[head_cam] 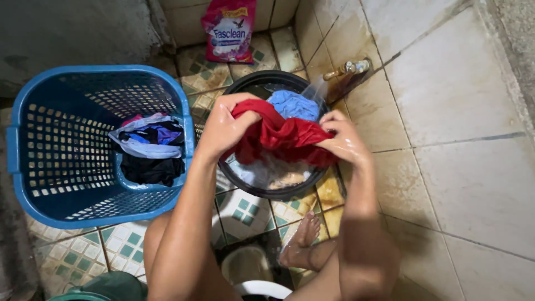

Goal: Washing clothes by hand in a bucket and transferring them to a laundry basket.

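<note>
Both of my hands grip a wet red garment (281, 136) above a black round basin (262, 192). My left hand (223, 129) bunches its left end. At the right end, my right hand (343, 139) pinches the cloth. A light blue garment (294, 104) lies in the basin behind the red one, in soapy water. Water runs from a brass tap (348, 69) on the right wall into the basin.
A blue plastic laundry basket (61, 145) at the left holds dark, white and purple clothes (147, 147). A pink detergent bag (229, 30) leans against the far wall. My bare foot (304, 239) rests on the wet tiled floor below the basin. Tiled wall rises at the right.
</note>
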